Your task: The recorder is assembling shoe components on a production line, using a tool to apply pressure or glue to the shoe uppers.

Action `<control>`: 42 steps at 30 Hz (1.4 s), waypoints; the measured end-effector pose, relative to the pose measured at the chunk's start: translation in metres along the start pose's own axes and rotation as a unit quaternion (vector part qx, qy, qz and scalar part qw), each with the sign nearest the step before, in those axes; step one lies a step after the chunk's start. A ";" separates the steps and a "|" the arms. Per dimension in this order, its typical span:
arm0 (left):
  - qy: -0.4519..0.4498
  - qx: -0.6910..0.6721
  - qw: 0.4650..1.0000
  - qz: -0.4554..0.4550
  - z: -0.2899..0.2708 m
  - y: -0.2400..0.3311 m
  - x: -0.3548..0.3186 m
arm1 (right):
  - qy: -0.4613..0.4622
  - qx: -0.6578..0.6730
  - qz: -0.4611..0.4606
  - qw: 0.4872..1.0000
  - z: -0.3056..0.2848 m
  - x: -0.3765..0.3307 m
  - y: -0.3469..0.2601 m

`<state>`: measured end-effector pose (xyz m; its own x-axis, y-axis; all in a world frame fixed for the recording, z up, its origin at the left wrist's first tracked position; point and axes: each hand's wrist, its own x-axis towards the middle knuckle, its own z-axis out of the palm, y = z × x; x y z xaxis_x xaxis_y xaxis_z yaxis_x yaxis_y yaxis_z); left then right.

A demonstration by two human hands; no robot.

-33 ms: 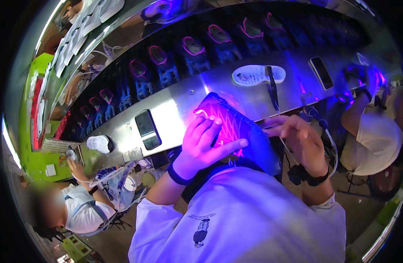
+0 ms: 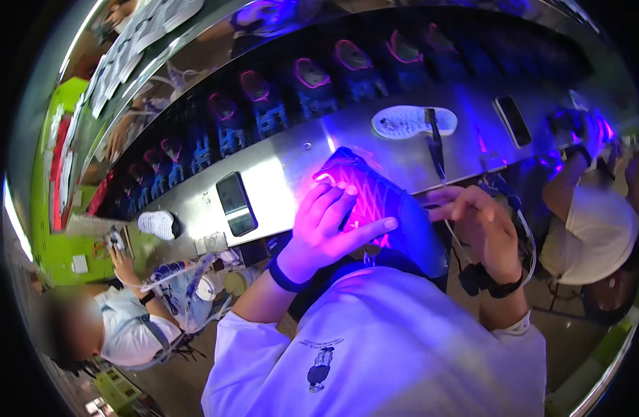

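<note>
Under violet light, a dark blue shoe (image 2: 410, 229) with glowing pink lines leans between my body and the bench edge. My left hand (image 2: 326, 222) is laid over its upper left side, fingers bent on it and thumb stretched across it, holding it. To the right of the shoe, my right hand (image 2: 483, 226) is raised with its fingers apart and slightly curled. Its fingertips are close to the lower end of a dark-handled brush (image 2: 436, 149). That brush lies across a white shoe sole (image 2: 403, 121) on the bench. Whether the fingers touch the handle is hard to see.
A metal bench (image 2: 274, 184) carries two phones, one left (image 2: 236, 203) and one right (image 2: 513, 121). Behind it stands a row of dark shoes with glowing pink collars (image 2: 310, 73). Another white sole (image 2: 158, 224) lies at left. Co-workers sit left (image 2: 128, 333) and right (image 2: 594, 229).
The view has shifted slightly, with the bench items appearing a little further right. My right hand has moved slightly right; my left hand stays on the shoe.
</note>
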<state>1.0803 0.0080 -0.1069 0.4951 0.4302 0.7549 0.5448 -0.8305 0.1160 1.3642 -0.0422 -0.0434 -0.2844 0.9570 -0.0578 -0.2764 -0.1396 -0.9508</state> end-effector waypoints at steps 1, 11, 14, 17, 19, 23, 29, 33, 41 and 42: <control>0.002 0.020 1.000 -0.010 0.003 -0.003 0.002 | -0.022 0.001 0.001 1.000 -0.007 0.001 0.004; 0.028 -0.122 0.759 -0.639 -0.006 -0.205 -0.020 | 0.240 -0.586 0.063 0.772 -0.117 0.075 0.107; 0.013 0.036 0.722 -0.691 -0.041 -0.281 -0.041 | 0.200 -0.596 0.104 0.770 -0.136 0.078 0.135; -0.056 0.154 0.713 -0.682 -0.064 -0.357 -0.074 | 0.236 -0.597 0.013 0.767 -0.156 0.069 0.154; -0.054 0.165 0.748 -0.641 -0.067 -0.413 -0.120 | 0.260 -0.583 -0.069 0.767 -0.156 0.082 0.158; -0.145 0.207 0.746 -0.617 -0.052 -0.454 -0.139 | 0.272 -0.457 0.001 0.847 -0.144 0.086 0.147; -0.042 0.321 0.828 -0.457 -0.008 -0.497 -0.148 | 0.241 -0.563 -0.036 0.790 -0.115 0.103 0.151; 0.053 0.159 0.798 -0.579 0.078 -0.434 -0.090 | 0.291 -0.527 0.037 0.798 -0.107 0.092 0.140; 0.019 0.100 0.747 -0.657 0.074 -0.450 -0.127 | 0.278 -0.494 -0.027 0.823 -0.133 0.083 0.152; 0.014 0.107 0.746 -0.658 0.085 -0.435 -0.104 | 0.295 -0.502 -0.049 0.812 -0.147 0.075 0.156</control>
<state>0.8496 0.3549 -0.2905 -0.5750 0.8129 0.0924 0.6435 0.3796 0.6647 1.4349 0.0452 -0.2412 0.2658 0.9473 0.1786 0.6996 -0.0621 -0.7118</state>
